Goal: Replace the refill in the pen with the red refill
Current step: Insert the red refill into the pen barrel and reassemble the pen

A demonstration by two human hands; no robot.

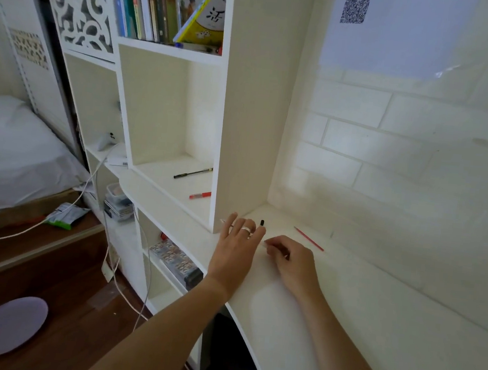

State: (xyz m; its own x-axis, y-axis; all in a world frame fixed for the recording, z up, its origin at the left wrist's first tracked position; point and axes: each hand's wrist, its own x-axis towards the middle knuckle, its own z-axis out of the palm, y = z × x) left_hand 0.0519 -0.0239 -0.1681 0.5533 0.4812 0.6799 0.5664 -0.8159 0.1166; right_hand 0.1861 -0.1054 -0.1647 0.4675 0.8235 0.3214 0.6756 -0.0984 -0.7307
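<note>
A thin red refill (308, 239) lies on the white desk (330, 299) near the wall, a little right of my hands. A clear pen (223, 221) lies on the desk by the shelf post, mostly hidden under my left hand (238, 241), which rests flat on it with fingers spread and a ring on one finger. My right hand (288, 257) is curled, its fingertips pinched at the pen's right end. A small black cap-like piece (262, 223) stands just beyond my left fingertips.
The white shelf unit (243, 124) rises at the desk's left end. Its cubby holds a black pen (192, 173) and a red pen (200, 195). Books (171, 2) fill the shelf above. White cables (123, 289) hang toward the floor.
</note>
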